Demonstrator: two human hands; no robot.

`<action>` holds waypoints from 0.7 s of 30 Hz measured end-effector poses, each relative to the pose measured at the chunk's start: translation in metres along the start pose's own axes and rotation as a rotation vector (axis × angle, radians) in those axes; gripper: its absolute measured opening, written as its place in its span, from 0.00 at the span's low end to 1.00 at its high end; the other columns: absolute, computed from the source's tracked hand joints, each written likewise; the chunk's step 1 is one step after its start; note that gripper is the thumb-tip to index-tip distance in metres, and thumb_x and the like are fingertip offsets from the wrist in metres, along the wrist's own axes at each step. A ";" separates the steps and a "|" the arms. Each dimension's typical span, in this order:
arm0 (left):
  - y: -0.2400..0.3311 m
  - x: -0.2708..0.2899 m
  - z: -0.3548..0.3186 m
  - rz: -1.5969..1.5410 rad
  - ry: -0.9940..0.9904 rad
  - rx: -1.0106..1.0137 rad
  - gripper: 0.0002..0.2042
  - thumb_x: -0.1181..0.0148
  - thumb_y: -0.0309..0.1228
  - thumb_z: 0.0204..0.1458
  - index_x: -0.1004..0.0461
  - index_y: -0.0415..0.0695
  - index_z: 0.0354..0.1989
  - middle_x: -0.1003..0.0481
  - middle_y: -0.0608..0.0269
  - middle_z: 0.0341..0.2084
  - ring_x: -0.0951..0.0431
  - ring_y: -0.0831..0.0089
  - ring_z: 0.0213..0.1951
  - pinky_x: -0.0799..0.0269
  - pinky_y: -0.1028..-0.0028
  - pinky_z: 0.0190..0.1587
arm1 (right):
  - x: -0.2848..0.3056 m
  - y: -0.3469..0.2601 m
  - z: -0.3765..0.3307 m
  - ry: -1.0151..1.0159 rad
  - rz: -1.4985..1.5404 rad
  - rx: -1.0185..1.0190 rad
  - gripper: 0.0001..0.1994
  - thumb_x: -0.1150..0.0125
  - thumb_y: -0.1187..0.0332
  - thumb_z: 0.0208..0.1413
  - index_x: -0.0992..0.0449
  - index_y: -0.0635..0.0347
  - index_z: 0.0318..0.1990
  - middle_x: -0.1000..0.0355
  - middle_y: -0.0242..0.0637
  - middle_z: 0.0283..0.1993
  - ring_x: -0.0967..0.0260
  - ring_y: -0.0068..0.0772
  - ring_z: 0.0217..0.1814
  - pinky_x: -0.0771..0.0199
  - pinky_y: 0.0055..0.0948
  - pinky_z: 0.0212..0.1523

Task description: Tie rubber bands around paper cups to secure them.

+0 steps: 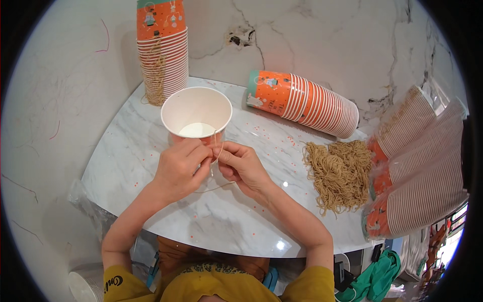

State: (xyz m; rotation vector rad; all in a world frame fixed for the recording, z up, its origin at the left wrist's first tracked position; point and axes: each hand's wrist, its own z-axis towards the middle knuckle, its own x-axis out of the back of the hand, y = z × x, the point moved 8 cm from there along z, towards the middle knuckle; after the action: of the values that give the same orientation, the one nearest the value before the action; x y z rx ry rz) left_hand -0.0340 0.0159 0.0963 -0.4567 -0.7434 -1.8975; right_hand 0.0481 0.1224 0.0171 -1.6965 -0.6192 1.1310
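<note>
While your left hand and right hand pinch pale string mid-frame, the open cup stands just above them.

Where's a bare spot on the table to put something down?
There's room left of the open cup and left hand, to the table edge, and between the right hand and the tan string pile. Just little orange specks there. Crowded: far right, with wrapped cup stacks; back, with an upright stack and a lying stack.
</note>
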 end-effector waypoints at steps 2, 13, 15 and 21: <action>0.003 -0.002 -0.002 0.026 -0.003 -0.024 0.06 0.35 0.21 0.48 0.24 0.42 0.33 0.25 0.60 0.31 0.22 0.59 0.29 0.26 0.63 0.30 | 0.004 0.004 0.001 0.040 0.059 0.000 0.08 0.35 0.65 0.65 0.20 0.59 0.40 0.24 0.28 0.33 0.42 0.13 0.22 0.48 0.16 0.20; -0.071 -0.006 0.014 -0.172 0.054 0.288 0.11 0.35 0.23 0.53 0.24 0.40 0.45 0.26 0.63 0.41 0.21 0.75 0.29 0.27 0.74 0.31 | 0.023 0.002 0.009 0.134 -0.044 0.038 0.06 0.34 0.67 0.63 0.20 0.60 0.40 0.20 0.35 0.35 0.36 0.11 0.22 0.47 0.14 0.19; -0.083 -0.013 0.020 -0.251 0.008 0.316 0.11 0.35 0.23 0.53 0.24 0.40 0.45 0.26 0.64 0.40 0.23 0.77 0.29 0.28 0.77 0.31 | 0.026 0.002 0.010 0.166 -0.079 0.041 0.06 0.33 0.68 0.63 0.20 0.60 0.41 0.20 0.34 0.34 0.36 0.11 0.22 0.47 0.14 0.19; -0.068 -0.021 0.018 -0.422 0.257 0.366 0.08 0.36 0.23 0.55 0.24 0.39 0.43 0.25 0.70 0.35 0.27 0.81 0.32 0.31 0.80 0.34 | 0.039 0.001 0.009 0.234 -0.133 0.060 0.06 0.33 0.67 0.63 0.19 0.60 0.41 0.24 0.28 0.30 0.36 0.12 0.23 0.47 0.16 0.20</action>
State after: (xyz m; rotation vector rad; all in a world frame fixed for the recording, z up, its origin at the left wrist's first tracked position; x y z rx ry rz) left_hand -0.0871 0.0633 0.0769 0.1867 -1.0442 -2.0887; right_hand 0.0568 0.1572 -0.0006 -1.6800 -0.5367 0.8346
